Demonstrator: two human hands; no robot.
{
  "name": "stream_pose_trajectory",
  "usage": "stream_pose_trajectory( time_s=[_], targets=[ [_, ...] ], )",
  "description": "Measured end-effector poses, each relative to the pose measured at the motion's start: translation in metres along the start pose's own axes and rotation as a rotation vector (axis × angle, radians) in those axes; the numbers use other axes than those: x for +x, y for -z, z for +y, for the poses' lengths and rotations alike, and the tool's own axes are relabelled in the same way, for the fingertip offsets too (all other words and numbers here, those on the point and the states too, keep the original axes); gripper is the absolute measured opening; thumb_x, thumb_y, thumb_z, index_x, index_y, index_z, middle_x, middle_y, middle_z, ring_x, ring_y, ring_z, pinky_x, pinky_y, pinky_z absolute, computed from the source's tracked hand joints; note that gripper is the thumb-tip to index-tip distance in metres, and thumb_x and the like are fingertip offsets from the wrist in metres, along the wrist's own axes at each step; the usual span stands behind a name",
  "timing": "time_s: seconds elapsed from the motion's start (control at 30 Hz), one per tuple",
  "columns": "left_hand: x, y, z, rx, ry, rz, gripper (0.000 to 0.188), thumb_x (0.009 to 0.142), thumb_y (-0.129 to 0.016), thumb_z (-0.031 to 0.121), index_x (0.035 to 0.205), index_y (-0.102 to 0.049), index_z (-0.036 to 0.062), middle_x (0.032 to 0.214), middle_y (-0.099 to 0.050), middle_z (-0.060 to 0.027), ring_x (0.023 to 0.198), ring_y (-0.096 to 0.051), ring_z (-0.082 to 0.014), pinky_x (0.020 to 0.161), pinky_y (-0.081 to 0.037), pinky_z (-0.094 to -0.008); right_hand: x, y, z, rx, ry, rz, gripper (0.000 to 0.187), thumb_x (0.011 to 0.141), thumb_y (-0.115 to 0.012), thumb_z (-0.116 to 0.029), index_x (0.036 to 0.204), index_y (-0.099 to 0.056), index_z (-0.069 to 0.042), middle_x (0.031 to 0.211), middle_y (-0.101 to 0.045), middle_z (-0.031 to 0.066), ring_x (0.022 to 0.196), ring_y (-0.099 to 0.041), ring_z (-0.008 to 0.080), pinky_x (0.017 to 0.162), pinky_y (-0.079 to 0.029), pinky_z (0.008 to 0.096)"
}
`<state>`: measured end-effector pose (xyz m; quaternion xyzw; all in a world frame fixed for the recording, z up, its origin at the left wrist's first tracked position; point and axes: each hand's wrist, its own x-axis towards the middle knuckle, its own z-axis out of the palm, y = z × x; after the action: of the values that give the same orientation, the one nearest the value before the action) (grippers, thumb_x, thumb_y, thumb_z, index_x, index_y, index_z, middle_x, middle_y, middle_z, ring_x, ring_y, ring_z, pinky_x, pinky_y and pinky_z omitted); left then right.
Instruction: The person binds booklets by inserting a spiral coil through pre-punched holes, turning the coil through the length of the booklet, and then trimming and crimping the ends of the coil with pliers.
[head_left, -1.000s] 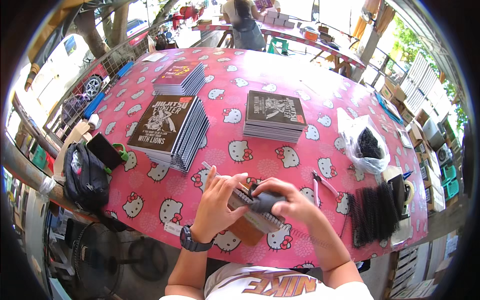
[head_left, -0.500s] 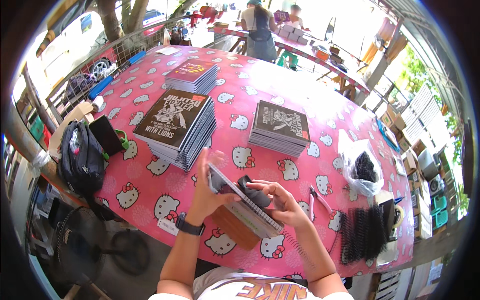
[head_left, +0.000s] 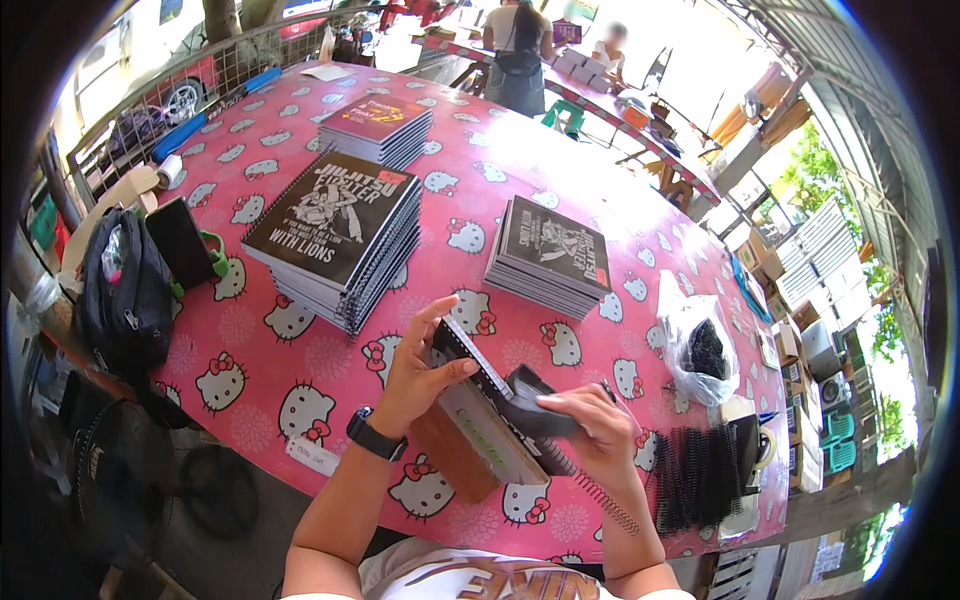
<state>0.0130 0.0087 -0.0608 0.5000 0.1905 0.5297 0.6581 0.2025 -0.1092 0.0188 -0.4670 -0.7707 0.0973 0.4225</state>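
Observation:
My left hand (head_left: pixel 412 375) grips a tilted notebook (head_left: pixel 470 352) by its upper end, thumb on the near side and fingers behind. A row of punched holes runs along the notebook's upward edge. The notebook rests against a brown wooden block (head_left: pixel 450 455) with a pale, labelled side piece. My right hand (head_left: pixel 598 425) pinches a dark grey, bent piece (head_left: pixel 540 400) pressed against the punched edge; its exact kind is unclear. From the notebook's lower end a black spiral coil (head_left: pixel 605 502) sticks out below my right wrist.
Beyond my hands stand a tall stack of black spiral notebooks (head_left: pixel 330 225), a lower stack (head_left: pixel 550 250) and a red-covered stack (head_left: pixel 375 125). A black bag (head_left: pixel 125 290) and phone (head_left: pixel 185 240) lie left. Black coils (head_left: pixel 700 475) and a plastic bag (head_left: pixel 700 350) lie right. People (head_left: pixel 517 60) work farther off.
My right hand has moved slightly right and down with the dark piece, which now lies flatter along the punched edge. The coil shows more clearly beyond the notebook. The whole view has shifted somewhat.

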Motion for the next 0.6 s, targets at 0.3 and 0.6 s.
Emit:
stream_pose_trajectory(
  time_s=[0.3, 0.6],
  targets=[
    [-0.001, 0.009, -0.003, -0.021, 0.007, 0.054, 0.062, 0.077, -0.069, 0.003, 0.134, -0.043, 0.0028, 0.092, -0.052, 0.0041, 0.083, -0.05, -0.005, 0.078, -0.043, -0.0218, 0.018, -0.005, 0.02, -0.194, -0.153, -0.137, 0.039, 0.068, -0.062, 0.007, 0.104, -0.063, -0.005, 0.088, -0.065, 0.0124, 0.08, -0.06, 0.0281, 0.071, -0.048, 0.0337],
    [0.0, 0.005, -0.001, 0.015, -0.074, 0.057, 0.056, 0.081, -0.066, 0.003, 0.133, -0.045, 0.0014, 0.096, -0.051, 0.0047, 0.087, -0.048, -0.0048, 0.081, -0.042, -0.0219, 0.033, -0.006, 0.015, -0.125, -0.26, -0.114, 0.04, 0.069, -0.061, 0.008, 0.108, -0.061, -0.004, 0.091, -0.064, 0.01, 0.076, -0.056, 0.0255, 0.068, -0.048, 0.0341]
  ],
)
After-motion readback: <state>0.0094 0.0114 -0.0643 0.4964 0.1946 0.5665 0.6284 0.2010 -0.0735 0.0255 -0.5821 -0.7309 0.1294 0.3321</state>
